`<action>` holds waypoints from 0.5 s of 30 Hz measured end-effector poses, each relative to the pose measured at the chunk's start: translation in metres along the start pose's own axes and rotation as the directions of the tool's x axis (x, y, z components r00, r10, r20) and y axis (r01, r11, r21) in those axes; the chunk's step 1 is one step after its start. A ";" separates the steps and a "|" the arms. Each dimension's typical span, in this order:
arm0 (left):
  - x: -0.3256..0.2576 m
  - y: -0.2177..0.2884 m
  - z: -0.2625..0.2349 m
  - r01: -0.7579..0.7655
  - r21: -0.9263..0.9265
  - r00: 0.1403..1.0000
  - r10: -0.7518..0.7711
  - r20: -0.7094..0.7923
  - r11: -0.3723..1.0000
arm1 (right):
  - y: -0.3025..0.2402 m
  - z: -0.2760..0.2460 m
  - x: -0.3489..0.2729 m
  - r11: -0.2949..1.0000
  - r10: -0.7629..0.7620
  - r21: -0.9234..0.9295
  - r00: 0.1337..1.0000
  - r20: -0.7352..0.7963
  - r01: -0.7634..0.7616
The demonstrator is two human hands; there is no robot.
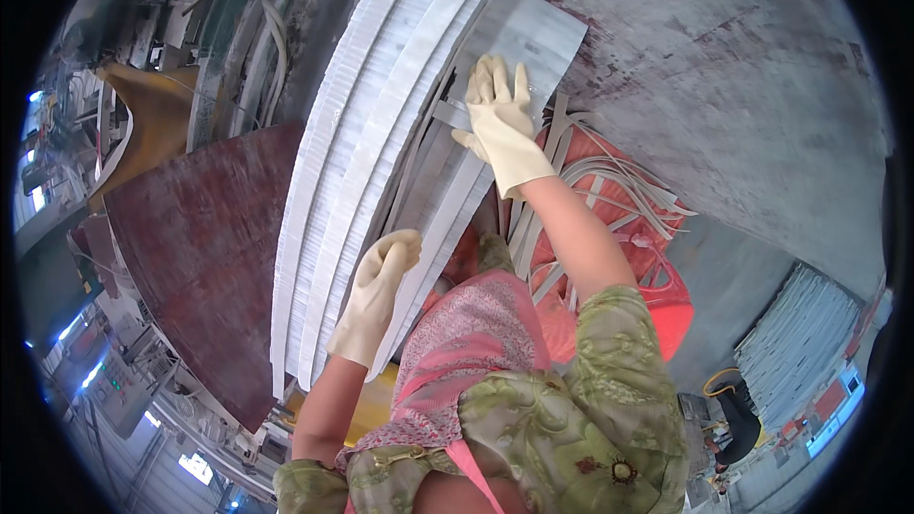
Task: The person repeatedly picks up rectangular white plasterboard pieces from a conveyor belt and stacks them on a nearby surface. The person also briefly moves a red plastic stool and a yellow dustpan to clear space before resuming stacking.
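Both my hands wear cream rubber gloves. My right hand (500,119) is open, its fingers stretched out flat over a smooth grey panel (543,33). My left hand (381,271) is closed, with the fingers curled in; whether anything is inside them is hidden. It is beside the near end of a tall stack of thin white sheets or strips (357,124), crossed by two long pale bands. Between the stack and my right hand run narrow grey strips (452,176), partly covered by the glove.
A dark red board (214,257) lies to the left of the stack. On the right, pale straps (609,171) lie loose over a red bag (662,309), beside a large grey sheet surface (724,76). Farther right stands a stack of pale sheets (800,343), with a person (738,424) near it.
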State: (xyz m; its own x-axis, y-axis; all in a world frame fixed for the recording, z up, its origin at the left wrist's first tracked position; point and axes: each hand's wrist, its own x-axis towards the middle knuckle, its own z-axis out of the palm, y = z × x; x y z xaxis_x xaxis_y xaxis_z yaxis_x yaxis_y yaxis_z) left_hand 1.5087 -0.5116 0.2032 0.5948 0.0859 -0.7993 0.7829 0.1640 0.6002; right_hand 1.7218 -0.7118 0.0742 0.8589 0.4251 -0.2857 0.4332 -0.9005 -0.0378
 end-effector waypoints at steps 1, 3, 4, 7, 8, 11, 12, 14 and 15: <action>-0.002 0.005 0.001 -0.027 0.011 0.999 0.028 -0.022 1.000 | -0.006 0.004 0.001 1.000 0.015 -0.011 1.000 -0.013 -0.015; -0.005 0.020 0.007 -0.082 0.036 0.994 0.084 -0.063 0.996 | -0.016 0.010 -0.007 0.995 0.061 0.082 0.997 -0.043 -0.057; -0.004 0.020 0.004 -0.085 0.055 0.995 0.088 -0.042 0.995 | -0.022 0.014 -0.013 0.988 0.082 0.134 0.996 -0.042 -0.076; -0.001 0.030 -0.003 -0.104 0.057 0.993 0.107 -0.057 0.993 | -0.036 0.017 -0.020 1.000 0.016 0.010 0.997 -0.069 -0.016; -0.003 0.032 -0.003 -0.089 0.087 0.992 0.097 -0.086 0.992 | -0.042 0.029 -0.016 0.995 0.014 -0.101 0.995 -0.098 -0.024; -0.005 0.032 -0.001 -0.082 0.097 0.993 0.090 -0.082 0.992 | -0.041 0.032 -0.012 0.975 -0.003 -0.224 0.998 -0.056 -0.010; -0.008 0.034 0.001 -0.078 0.111 0.991 0.090 -0.102 0.991 | -0.042 0.033 -0.013 0.972 -0.020 -0.234 1.000 -0.020 0.015; -0.010 0.042 0.008 -0.091 0.146 0.985 0.111 -0.132 0.985 | -0.039 0.026 -0.012 0.965 -0.038 -0.258 0.999 0.034 0.046; -0.007 0.048 0.009 -0.217 0.307 0.956 0.265 -0.125 0.927 | -0.035 0.022 -0.013 0.995 -0.022 -0.097 1.000 -0.018 0.020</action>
State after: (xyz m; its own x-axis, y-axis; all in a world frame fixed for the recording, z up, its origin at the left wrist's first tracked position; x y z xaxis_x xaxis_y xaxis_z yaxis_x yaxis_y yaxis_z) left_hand 1.5437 -0.5129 0.2379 0.7533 0.2486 -0.6089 0.6527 -0.1687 0.7386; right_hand 1.6897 -0.6882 0.0581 0.8540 0.4460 -0.2679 0.4745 -0.8789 0.0496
